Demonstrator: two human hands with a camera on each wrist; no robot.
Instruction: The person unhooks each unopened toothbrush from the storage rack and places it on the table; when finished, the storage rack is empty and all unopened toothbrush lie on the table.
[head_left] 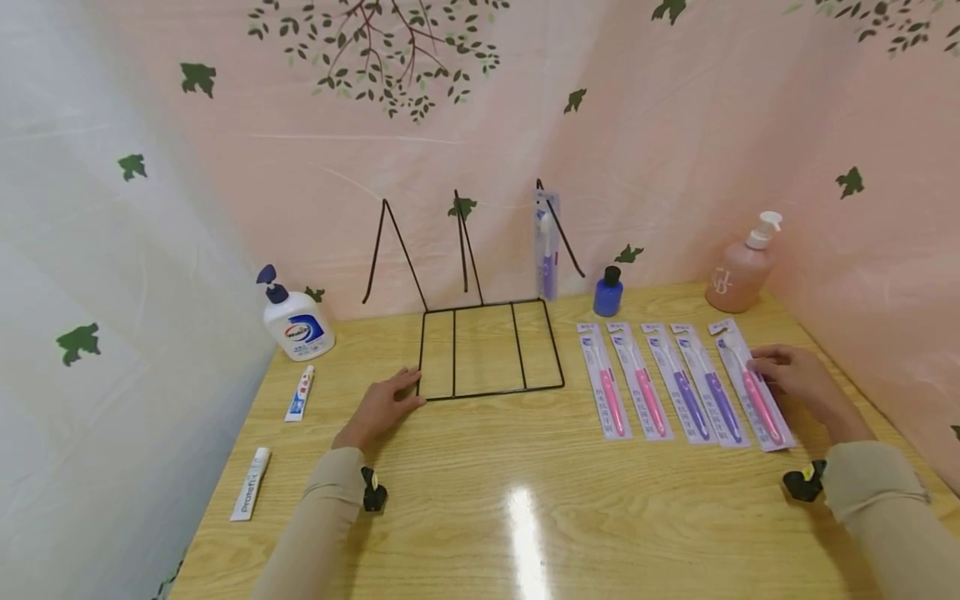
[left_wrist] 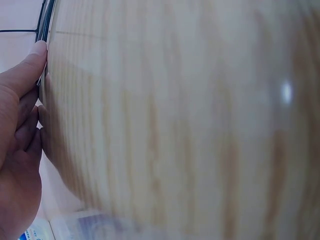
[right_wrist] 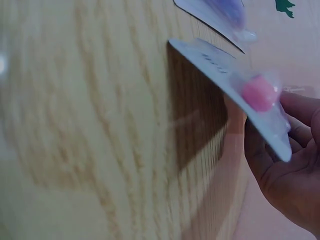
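My left hand (head_left: 382,407) holds the front left corner of a black wire rack (head_left: 491,392), thumb at its front bar. In the left wrist view the thumb (left_wrist: 32,62) lies along the dark wire and the other fingers bend beneath it. A packaged purple toothbrush (head_left: 547,254) hangs on the rack's right hook. My right hand (head_left: 798,379) pinches the right edge of a packaged pink toothbrush (head_left: 761,404), rightmost in a row. The right wrist view has this pack's card (right_wrist: 215,70) tilted, one edge raised over its shadow.
Left of it lie packaged pink (head_left: 611,400) and purple toothbrushes (head_left: 690,404). A blue bottle (head_left: 608,293) and pink pump bottle (head_left: 741,275) stand behind. At left are a white pump bottle (head_left: 298,325) and two tubes, one small (head_left: 300,396), one larger (head_left: 251,483).
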